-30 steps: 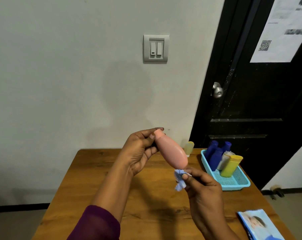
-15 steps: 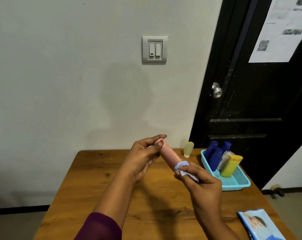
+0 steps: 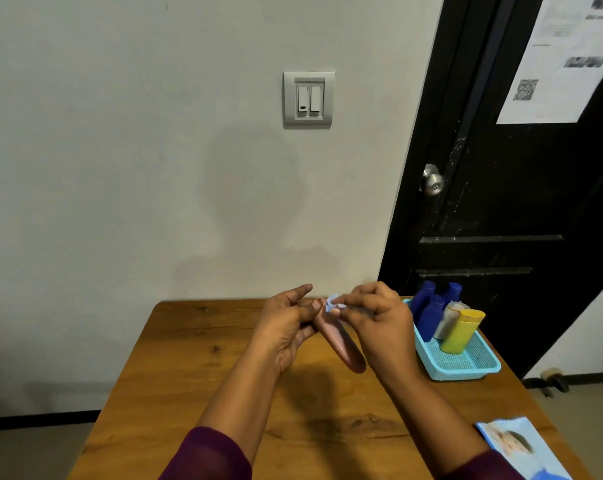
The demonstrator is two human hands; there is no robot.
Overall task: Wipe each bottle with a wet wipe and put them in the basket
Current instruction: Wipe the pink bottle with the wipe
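Observation:
Above the wooden table (image 3: 196, 368), my left hand (image 3: 286, 327) holds a pink bottle (image 3: 341, 344) near its cap end, the body slanting down to the right. My right hand (image 3: 379, 323) pinches a crumpled pale blue wet wipe (image 3: 333, 304) against the bottle's top end. A turquoise basket (image 3: 466, 365) stands at the table's right side. It holds three dark blue bottles (image 3: 431, 317), a grey bottle (image 3: 449, 320) and a yellow bottle (image 3: 462, 330).
A pack of wet wipes (image 3: 521, 448) lies at the table's near right corner. A grey wall with a light switch (image 3: 308, 98) is behind the table. A black door (image 3: 518, 188) with a knob stands at the right.
My right hand has slid the wipe up the pink bottle, from its rounded bottom to the cap end. Both hands and the bottle have dropped lower, closer to the table.

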